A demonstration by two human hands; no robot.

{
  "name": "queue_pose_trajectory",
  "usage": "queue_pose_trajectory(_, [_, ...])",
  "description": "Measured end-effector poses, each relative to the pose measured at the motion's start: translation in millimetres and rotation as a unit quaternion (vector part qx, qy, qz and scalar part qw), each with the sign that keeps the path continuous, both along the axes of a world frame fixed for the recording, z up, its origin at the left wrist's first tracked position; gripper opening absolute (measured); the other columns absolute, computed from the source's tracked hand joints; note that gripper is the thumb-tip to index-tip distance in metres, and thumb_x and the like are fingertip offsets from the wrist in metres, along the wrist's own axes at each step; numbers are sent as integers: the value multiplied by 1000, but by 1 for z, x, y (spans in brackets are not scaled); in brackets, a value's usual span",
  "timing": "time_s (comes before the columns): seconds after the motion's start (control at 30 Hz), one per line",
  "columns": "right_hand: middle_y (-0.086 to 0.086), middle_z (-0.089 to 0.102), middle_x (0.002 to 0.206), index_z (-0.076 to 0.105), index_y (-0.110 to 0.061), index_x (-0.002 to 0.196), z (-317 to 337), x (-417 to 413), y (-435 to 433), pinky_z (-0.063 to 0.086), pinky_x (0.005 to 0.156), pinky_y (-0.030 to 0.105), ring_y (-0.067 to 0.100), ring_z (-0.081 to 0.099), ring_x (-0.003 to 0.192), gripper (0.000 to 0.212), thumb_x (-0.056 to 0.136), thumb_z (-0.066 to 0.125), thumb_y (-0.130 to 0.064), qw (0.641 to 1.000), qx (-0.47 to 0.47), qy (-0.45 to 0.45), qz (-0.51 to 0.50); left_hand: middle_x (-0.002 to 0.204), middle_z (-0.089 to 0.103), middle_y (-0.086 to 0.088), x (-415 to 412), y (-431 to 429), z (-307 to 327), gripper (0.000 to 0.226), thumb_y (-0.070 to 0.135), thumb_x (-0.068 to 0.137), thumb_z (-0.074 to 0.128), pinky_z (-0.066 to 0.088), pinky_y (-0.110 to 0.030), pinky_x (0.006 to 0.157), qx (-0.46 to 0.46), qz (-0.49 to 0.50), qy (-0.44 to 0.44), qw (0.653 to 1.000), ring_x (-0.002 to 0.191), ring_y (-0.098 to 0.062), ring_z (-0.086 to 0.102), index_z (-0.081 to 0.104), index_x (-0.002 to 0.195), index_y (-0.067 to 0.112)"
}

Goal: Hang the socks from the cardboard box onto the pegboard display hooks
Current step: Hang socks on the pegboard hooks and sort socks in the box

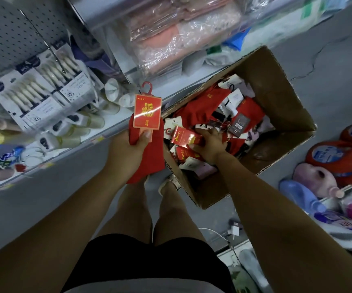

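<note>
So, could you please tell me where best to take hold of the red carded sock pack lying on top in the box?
Pinch the sock pack's stiff card from above, at the near edge where the right hand grips it: it lies face up atop the pile in the cardboard box. The left hand grips the other pack low, leaving its hook free.

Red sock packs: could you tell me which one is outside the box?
The pack in the left hand; the others are in the cardboard box.
</note>
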State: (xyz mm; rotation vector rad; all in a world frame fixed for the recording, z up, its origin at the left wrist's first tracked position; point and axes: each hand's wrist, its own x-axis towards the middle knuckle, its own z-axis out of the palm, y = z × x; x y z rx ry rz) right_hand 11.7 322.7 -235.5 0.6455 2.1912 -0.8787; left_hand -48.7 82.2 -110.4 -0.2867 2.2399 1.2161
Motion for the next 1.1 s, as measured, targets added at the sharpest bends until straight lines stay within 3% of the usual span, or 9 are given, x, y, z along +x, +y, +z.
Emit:
queue_pose_trajectory(0.13, [8, 53, 145, 55, -27, 140, -3, 6, 0, 31, 115, 45, 35, 39, 138, 57, 88, 72, -45, 1000, -11, -1, 25, 90, 69, 19, 2, 2, 1, 11, 44, 99, 62, 45, -18, 66, -9, 7, 5, 1000, 83, 4, 64, 67, 102, 35])
queue_pose_trajectory(0.27, [4, 54, 140, 62, -33, 128, -4, 17, -3, 26, 110, 50, 32, 37, 137, 50, 84, 72, -55, 997, 41, -39, 54, 86, 69, 19, 5, 1, 1, 12, 49, 98, 62, 45, -18, 65, -14, 8, -3, 1000, 77, 9, 64, 65, 90, 40])
queue_pose_trajectory(0.4, [7, 49, 142, 68, -26, 116, 7, 17, -2, 25, 107, 47, 31, 29, 141, 44, 83, 74, -54, 999, 50, -6, 15, 91, 71, 16, 7, 1, 5, 11, 48, 98, 62, 51, -26, 72, 4, 16, -12, 1000, 86, -1, 67, 67, 96, 38])
queue_pose_trajectory(0.5, [8, 65, 128, 68, -16, 121, 37, 16, 0, 39, 109, 49, 29, 53, 127, 43, 90, 70, -47, 991, -73, 46, -99, 94, 72, 14, 8, 0, 15, 10, 45, 99, 62, 52, -27, 74, 17, 31, -15, 999, 90, -5, 68, 68, 98, 37])
queue_pose_trajectory(0.57, [6, 71, 120, 66, -13, 124, 71, 19, -3, 52, 102, 51, 21, 67, 110, 40, 95, 68, -40, 968, -158, 89, -174, 94, 73, 14, 7, 0, 26, 10, 45, 99, 63, 50, -25, 70, 32, 41, -16, 999, 87, -4, 70, 68, 97, 37])
queue_pose_trajectory(0.73, [-8, 77, 106, 69, -31, 113, 161, 36, -20, 62, 70, 31, 9, 75, 93, 24, 97, 63, -48, 904, -283, 157, -277, 93, 75, 21, 9, 2, 68, 14, 49, 97, 63, 51, -11, 63, 77, 39, 3, 996, 84, 7, 70, 69, 106, 40])
queue_pose_trajectory(0.8, [-8, 78, 104, 72, -32, 106, 191, 41, -33, 59, 70, 21, 9, 75, 93, 17, 96, 66, -44, 884, -285, 215, -303, 93, 75, 26, 13, 4, 87, 14, 51, 96, 63, 52, -8, 64, 97, 45, 9, 994, 84, 6, 71, 69, 106, 42])
queue_pose_trajectory(0.97, [-6, 78, 96, 75, -28, 103, 245, 43, -76, 59, 84, 34, 14, 73, 94, 13, 93, 72, -37, 862, -187, 324, -341, 104, 79, 11, 37, 5, 127, 22, 46, 97, 64, 60, -36, 85, 176, 94, -13, 980, 96, -10, 75, 73, 113, 35])
queue_pose_trajectory(1.1, [-18, 76, 90, 75, -29, 100, 278, 48, -101, 52, 80, 18, -3, 69, 87, 20, 101, 58, -40, 892, -194, 314, -261, 114, 78, 0, 55, -9, 149, 54, 66, 83, 62, 57, -54, 97, 240, 120, -80, 960, 106, -25, 74, 71, 121, 29])
